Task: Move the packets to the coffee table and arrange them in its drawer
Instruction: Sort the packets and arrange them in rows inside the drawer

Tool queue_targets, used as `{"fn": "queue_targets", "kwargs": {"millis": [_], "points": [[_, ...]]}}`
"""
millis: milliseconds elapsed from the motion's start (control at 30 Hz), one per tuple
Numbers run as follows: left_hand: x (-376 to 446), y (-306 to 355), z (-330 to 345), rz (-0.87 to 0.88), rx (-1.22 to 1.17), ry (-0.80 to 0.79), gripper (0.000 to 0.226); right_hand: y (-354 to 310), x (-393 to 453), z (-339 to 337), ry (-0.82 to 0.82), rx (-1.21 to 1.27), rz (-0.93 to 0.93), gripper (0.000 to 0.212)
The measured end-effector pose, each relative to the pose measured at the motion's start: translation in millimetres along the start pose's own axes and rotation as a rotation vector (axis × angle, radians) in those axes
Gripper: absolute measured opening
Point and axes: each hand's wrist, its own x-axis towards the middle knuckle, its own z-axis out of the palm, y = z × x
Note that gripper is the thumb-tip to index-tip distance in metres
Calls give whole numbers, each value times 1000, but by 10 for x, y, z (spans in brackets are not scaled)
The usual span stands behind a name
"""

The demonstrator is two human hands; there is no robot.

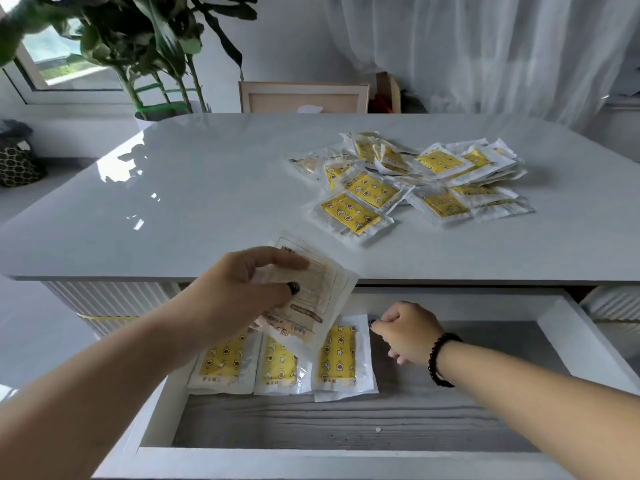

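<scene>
The coffee table's drawer (568,344) is pulled out below the grey tabletop (207,188). Three yellow-patterned packets (337,358) lie side by side along the drawer's back left. My left hand (242,289) holds a small stack of packets (322,299), printed backs up, above the drawer's back edge. My right hand (405,332) is inside the drawer, fingers curled, touching the right edge of the rightmost packet. A loose pile of several more packets (415,174) lies on the tabletop to the right.
A potted plant (149,64) stands behind the table's far left corner, and a wooden frame (304,97) behind the middle. White curtains hang at the back right. The drawer's right half shows bare grey wood (346,424).
</scene>
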Motion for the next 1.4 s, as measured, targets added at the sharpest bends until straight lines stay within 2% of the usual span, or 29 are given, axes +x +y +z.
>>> {"fn": "queue_targets", "kwargs": {"millis": [133, 233, 267, 300, 367, 400, 467, 567, 633, 700, 800, 867, 933, 1000, 1067, 1100, 1133, 1200, 1267, 1333, 1400], "points": [[-16, -69, 83, 75, -136, -85, 72, -105, -412, -388, -138, 489, 82, 15], [-31, -106, 179, 151, -124, -116, 87, -184, -682, -600, -209, 735, 103, 28], [-49, -116, 221, 230, -48, -104, 83, -200, -743, -648, -249, 797, 117, 33], [-49, -138, 251, 401, 141, -59, 74, -212, -788, -690, -292, 854, 134, 39], [-36, -161, 269, 824, 675, 129, 50, -221, -841, -740, -372, 936, 156, 45], [-41, -146, 273, 977, 841, 179, 39, -220, -852, -752, -403, 962, 156, 45], [-59, -93, 298, 1095, 928, 122, 24, -210, -875, -758, -443, 997, 150, 42], [-68, -56, 353, 1189, 937, 65, 14, -177, -908, -759, -446, 1023, 96, 40], [-57, -40, 348, 1238, 912, 71, 8, -144, -907, -769, -433, 1030, 33, 33], [-44, -25, 320, 1249, 864, 112, 6, -130, -914, -782, -461, 1044, -22, 36], [5, -13, 292, 1178, 816, 208, 6, -143, -943, -765, -468, 1036, -64, 46], [30, -17, 329, 987, 767, 300, 18, -171, -970, -728, -397, 1063, -97, 45], [24, -19, 399, 738, 607, 343, 36, -189, -977, -696, -300, 1081, -151, 40], [-22, 34, 479, 418, 235, 255, 43, -204, -965, -675, -207, 1072, -205, 29], [-54, 77, 544, 123, -284, 28, 37, -197, -945, -654, -113, 1028, -234, 23], [-56, 75, 554, 38, -471, -63, 37, -189, -935, -643, -72, 999, -234, 22], [-59, 72, 562, 4, -580, -124, 36, -174, -925, -629, -42, 975, -224, 20], [-77, 65, 592, 17, -628, -155, 28, -135, -908, -599, -28, 948, -190, 18], [-67, 16, 640, 21, -536, -79, 27, -103, -894, -589, -78, 892, -164, 19], [-34, -75, 682, -14, -457, 12, 39, -96, -882, -583, -182, 804, -161, 26], [4, -157, 712, -27, -439, 11, 42, -77, -831, -545, -224, 779, -132, 35]]}}
